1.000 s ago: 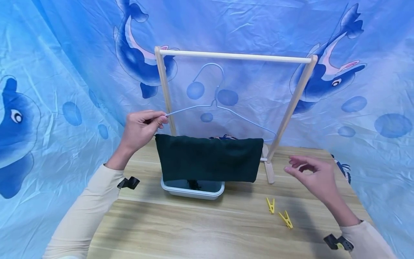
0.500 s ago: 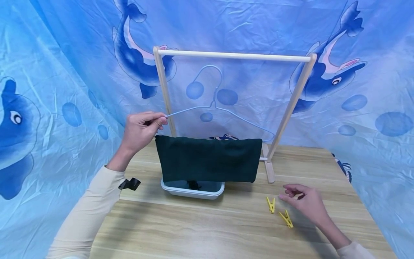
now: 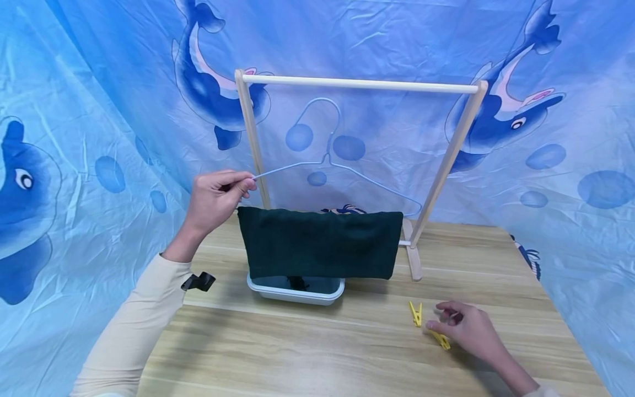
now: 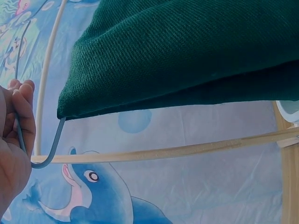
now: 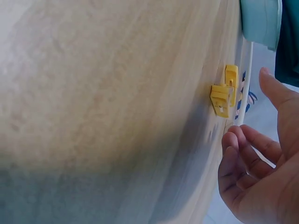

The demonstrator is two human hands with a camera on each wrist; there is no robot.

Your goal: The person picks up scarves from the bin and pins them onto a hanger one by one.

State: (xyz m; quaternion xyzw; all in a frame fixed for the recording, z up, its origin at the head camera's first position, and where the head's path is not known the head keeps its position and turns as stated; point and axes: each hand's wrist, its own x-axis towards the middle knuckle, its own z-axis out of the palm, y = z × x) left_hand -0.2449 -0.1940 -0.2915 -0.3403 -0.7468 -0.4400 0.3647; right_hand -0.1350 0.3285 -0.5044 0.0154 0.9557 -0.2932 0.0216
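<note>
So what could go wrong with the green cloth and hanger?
The left grip holds the hanger by one side only, so it might tip and let the green cloth slide.

If the cloth slips off, it could land in or against the pale tub.

The right grip is right by the yellow clips and might nudge one away.

My left hand [image 3: 216,198] is bare, and my right hand [image 3: 463,330] is bare also. On the left arm I wear a long sleeve [image 3: 134,325] of plain cloth, light beige, almost cream. It looks rather smooth, with some soft creases in the lower part. Near its cuff [image 3: 173,267] there is a small black piece [image 3: 198,282], angular in shape; its details I cannot distinguish. Of my right sleeve [image 3: 542,392] only a small pale part is visible.
</note>
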